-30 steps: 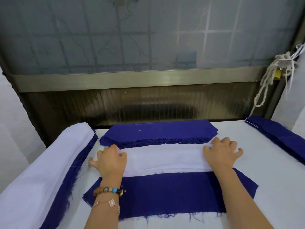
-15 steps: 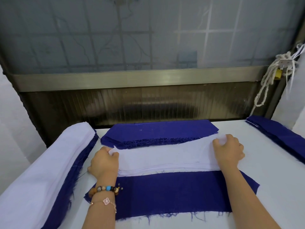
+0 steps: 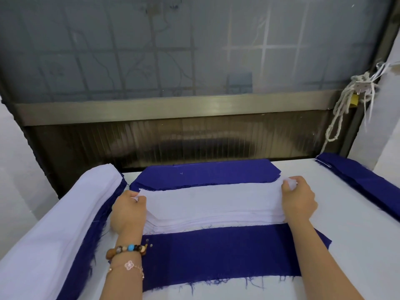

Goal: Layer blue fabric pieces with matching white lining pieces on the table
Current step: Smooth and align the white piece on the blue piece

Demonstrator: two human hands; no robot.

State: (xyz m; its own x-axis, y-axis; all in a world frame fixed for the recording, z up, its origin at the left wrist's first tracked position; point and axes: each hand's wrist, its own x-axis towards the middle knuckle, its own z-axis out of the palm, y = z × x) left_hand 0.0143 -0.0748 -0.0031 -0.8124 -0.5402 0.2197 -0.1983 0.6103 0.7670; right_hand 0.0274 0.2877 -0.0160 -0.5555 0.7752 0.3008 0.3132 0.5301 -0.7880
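Both hands grip the top white lining piece (image 3: pixel 212 199) at its two ends: the left hand (image 3: pixel 127 211) pinches the left corner between thumb and curled fingers, and the right hand (image 3: pixel 299 198) pinches the right corner the same way, that corner raised slightly off the white lining stack (image 3: pixel 216 223) beneath. Just nearer the person than both hands, under the wrists, a blue fabric piece (image 3: pixel 216 254) lies flat on the bench (image 3: pixel 357 245). Just beyond the knuckles sits a blue fabric stack (image 3: pixel 203 175). Outside the left hand runs a long white-on-blue pile (image 3: pixel 56 224); well outside the right hand, more blue strips (image 3: pixel 359 180).
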